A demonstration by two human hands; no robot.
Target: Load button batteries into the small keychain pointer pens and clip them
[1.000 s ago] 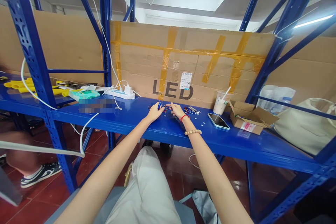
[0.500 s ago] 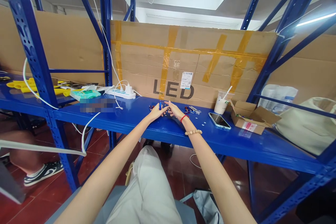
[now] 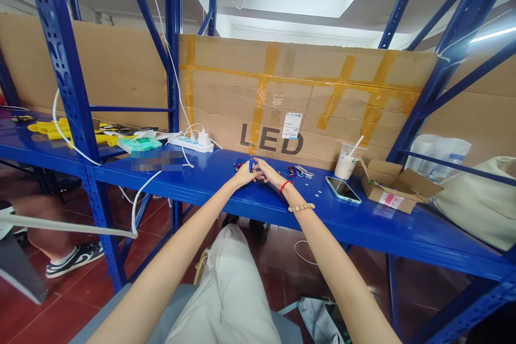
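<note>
Over the blue shelf top point(image 3: 217, 172), my left hand point(image 3: 244, 174) is closed around a small blue item point(image 3: 251, 165) that stands up from its fingers. My right hand point(image 3: 266, 171) meets it from the right, fingertips touching my left hand; its fingers are pressed together, and what they hold is too small to make out. Behind my left hand lie some small dark red and blue pieces. To the right of my right hand is a small pile of red, blue and silvery metal pieces point(image 3: 300, 172), with a few small whitish bits in front of it.
At the right are a phone point(image 3: 343, 190), a cup with a straw point(image 3: 345, 164), an open cardboard box point(image 3: 393, 185) and a pale bag point(image 3: 479, 199). At the left are a power strip point(image 3: 191, 143), cables and yellow items point(image 3: 60, 129). A person's leg shows at lower left.
The view has shifted slightly, so the scene sits a little further right. Both hands remain together at the same place on the shelf, with the blue item still in my left hand.
</note>
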